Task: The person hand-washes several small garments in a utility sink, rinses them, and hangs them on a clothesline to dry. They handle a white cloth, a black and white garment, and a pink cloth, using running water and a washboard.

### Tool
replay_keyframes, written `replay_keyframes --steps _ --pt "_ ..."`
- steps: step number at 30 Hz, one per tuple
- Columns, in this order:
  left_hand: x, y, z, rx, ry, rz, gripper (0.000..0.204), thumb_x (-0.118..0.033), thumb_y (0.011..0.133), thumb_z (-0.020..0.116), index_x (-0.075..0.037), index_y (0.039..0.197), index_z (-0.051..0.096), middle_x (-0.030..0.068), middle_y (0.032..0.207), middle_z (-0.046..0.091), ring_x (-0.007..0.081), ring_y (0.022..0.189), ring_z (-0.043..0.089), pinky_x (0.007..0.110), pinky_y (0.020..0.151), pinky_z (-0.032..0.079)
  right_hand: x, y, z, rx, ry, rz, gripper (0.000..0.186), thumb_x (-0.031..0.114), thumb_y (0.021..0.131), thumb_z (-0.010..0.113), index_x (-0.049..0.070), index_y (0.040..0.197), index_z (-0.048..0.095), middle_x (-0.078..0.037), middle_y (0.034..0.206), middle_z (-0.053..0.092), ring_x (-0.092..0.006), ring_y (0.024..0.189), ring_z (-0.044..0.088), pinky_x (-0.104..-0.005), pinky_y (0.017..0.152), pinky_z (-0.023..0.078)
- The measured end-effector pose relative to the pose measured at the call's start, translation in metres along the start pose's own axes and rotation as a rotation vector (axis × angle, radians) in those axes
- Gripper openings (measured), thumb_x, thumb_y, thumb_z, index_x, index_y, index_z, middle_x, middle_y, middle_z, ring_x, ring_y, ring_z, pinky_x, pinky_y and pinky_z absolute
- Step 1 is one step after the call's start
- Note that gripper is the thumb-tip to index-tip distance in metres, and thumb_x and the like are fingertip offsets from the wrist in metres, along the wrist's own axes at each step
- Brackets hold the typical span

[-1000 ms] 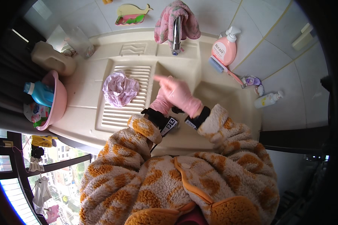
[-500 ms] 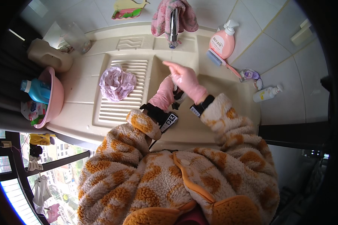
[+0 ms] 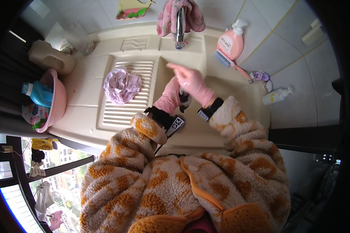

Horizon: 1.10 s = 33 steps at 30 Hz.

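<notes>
In the head view, my left hand [image 3: 169, 94], in a pink glove, is low in the sink basin [image 3: 235, 93], gripping a dark-and-white cloth [image 3: 185, 101]; its fingertips are mostly hidden. Just above it is my right hand [image 3: 190, 83], also pink-gloved, index finger stretched out and the other fingers curled, with whatever they may grip hidden. A crumpled lilac cloth [image 3: 121, 87] lies on the ribbed drainboard [image 3: 109, 118] left of both hands.
Around the faucet [image 3: 179, 35], draped with a pink towel, are a pink pump bottle [image 3: 230, 46], brush [image 3: 223, 58] and white pump bottle [image 3: 275, 96]. At left stand a pink basin [image 3: 56, 108] holding a blue jug [image 3: 39, 95], and a beige jug [image 3: 50, 58].
Since a second ago my right hand has lifted forward and right, exposing more of my left hand and the dark-and-white cloth beneath. Over the last half second little has moved.
</notes>
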State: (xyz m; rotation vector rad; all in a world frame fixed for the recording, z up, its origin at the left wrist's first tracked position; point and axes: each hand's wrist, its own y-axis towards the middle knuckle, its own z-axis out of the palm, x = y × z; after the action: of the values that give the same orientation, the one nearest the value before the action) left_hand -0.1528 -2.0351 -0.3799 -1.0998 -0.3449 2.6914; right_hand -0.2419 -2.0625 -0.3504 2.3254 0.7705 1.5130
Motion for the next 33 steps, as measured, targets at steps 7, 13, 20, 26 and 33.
replay_keyframes --steps 7,13,20,26,33 --pt "-0.043 0.001 -0.020 -0.105 -0.244 -0.017 0.043 -0.042 0.089 0.056 -0.004 0.110 0.058 0.0118 0.107 0.064 0.0248 0.098 0.061 0.040 0.092 0.046 -0.027 0.017 -0.052 -0.197 0.951 0.517 0.034 0.033 0.094 0.053 0.009 0.116 0.062 0.009 0.071 0.051 -0.0024 0.058 0.042 -0.0157 0.054 0.036" --pt "-0.060 -0.008 -0.022 0.009 -0.258 0.096 0.043 -0.041 0.091 0.054 -0.003 0.110 0.058 0.0095 0.106 0.064 0.0240 0.098 0.061 0.040 0.092 0.047 0.020 0.021 -0.082 -0.058 0.959 0.387 0.044 0.035 0.097 0.046 0.008 0.131 0.050 0.009 0.072 0.041 -0.0006 0.064 0.037 -0.0157 0.060 0.035" --pt "-0.077 -0.040 0.002 0.243 0.296 -0.026 0.051 -0.033 0.085 0.067 0.000 0.121 0.054 0.0080 0.105 0.063 0.0157 0.096 0.060 0.031 0.086 0.048 0.014 0.025 -0.094 0.019 1.056 0.303 0.045 0.035 0.097 0.043 0.008 0.133 0.048 0.008 0.069 0.037 -0.0012 0.061 0.036 -0.0157 0.056 0.032" --pt "-0.058 -0.035 -0.006 0.053 0.068 -0.006 0.035 -0.026 0.089 0.062 -0.003 0.115 0.057 0.0066 0.104 0.063 0.0136 0.094 0.058 0.027 0.084 0.046 0.038 0.023 -0.079 -0.127 0.904 0.439 0.042 0.033 0.095 0.048 0.009 0.130 0.051 0.008 0.069 0.039 -0.0012 0.061 0.036 -0.0166 0.054 0.034" --pt "0.009 0.014 -0.019 0.107 -0.278 -0.089 0.041 -0.037 0.097 0.037 -0.005 0.115 0.054 0.0117 0.108 0.059 0.0212 0.082 0.060 0.032 0.067 0.050 0.028 -0.001 0.002 0.015 -0.162 -0.022 0.025 0.024 0.086 0.057 0.018 0.108 0.066 -0.020 0.085 0.064 -0.0289 0.063 0.064 -0.0335 0.061 0.052"
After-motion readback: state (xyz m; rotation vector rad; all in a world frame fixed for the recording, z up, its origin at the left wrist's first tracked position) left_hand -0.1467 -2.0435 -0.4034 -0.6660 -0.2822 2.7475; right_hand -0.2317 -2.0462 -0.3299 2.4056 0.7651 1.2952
